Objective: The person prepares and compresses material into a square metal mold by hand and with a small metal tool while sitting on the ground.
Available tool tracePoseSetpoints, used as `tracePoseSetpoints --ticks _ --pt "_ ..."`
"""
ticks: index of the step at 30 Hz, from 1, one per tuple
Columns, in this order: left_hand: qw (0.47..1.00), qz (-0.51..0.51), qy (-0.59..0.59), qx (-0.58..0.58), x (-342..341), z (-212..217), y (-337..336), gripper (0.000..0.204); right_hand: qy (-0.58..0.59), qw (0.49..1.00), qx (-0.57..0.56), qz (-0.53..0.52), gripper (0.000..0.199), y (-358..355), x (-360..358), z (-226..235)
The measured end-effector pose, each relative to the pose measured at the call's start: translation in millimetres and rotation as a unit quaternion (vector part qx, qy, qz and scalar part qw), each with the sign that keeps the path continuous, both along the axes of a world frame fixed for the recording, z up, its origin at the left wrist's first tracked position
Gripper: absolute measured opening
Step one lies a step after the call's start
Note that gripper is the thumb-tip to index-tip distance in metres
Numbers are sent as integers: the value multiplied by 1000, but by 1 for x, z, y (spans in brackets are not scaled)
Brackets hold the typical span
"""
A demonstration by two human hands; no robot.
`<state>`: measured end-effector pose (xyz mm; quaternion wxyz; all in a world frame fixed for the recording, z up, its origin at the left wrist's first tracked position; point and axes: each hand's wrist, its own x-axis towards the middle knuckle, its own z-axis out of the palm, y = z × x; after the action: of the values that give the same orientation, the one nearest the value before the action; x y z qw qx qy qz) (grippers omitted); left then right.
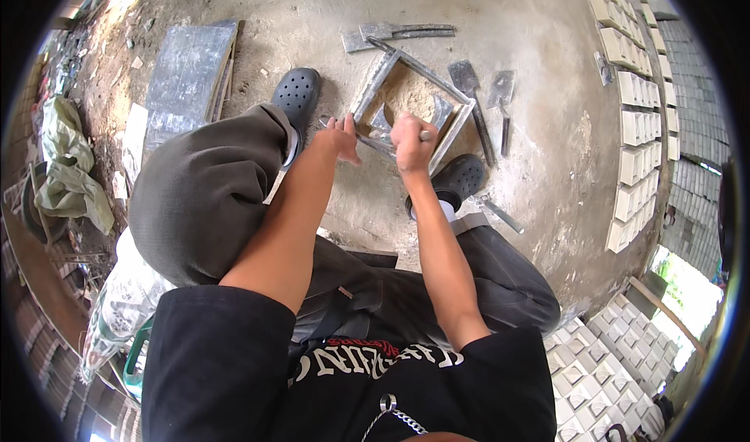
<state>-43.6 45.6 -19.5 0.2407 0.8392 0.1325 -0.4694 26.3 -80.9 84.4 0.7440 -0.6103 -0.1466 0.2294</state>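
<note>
The square metal mould frame [412, 98] lies on the sandy concrete floor [539, 129] between my two black clogs [297, 90], probably stiff and heavy, best held by its near rail. My right hand [412, 141] is fisted on a thin metal rod [367, 136] across that rail, while my left hand [341, 135] pinches its other end.

Trowels [484, 98] crowding the frame [410, 102]; bare floor [547, 161] rightward.

Dusty concrete floor [539, 129], sunlit tile rows [637, 121]
</note>
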Motion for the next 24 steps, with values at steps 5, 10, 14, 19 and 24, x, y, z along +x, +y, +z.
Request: tracePoseSetpoints --ticks 5,10,14,19,24 --pt "999 -45 3 -5 9 -3 -18 130 -34 997 -64 20 34 -35 -1 -25" --pt "1000 -17 -5 -23 10 -4 -13 131 -17 998 -41 -48 36 -43 3 5" --pt "999 -38 -6 13 11 -14 -3 131 -33 997 -69 -8 38 -44 4 -11" --pt "998 -57 -7 -16 23 13 -18 134 -70 993 -84 -44 36 -68 5 -17" --pt "997 -70 11 14 8 -2 -8 131 -13 996 52 -65 36 -63 8 12"
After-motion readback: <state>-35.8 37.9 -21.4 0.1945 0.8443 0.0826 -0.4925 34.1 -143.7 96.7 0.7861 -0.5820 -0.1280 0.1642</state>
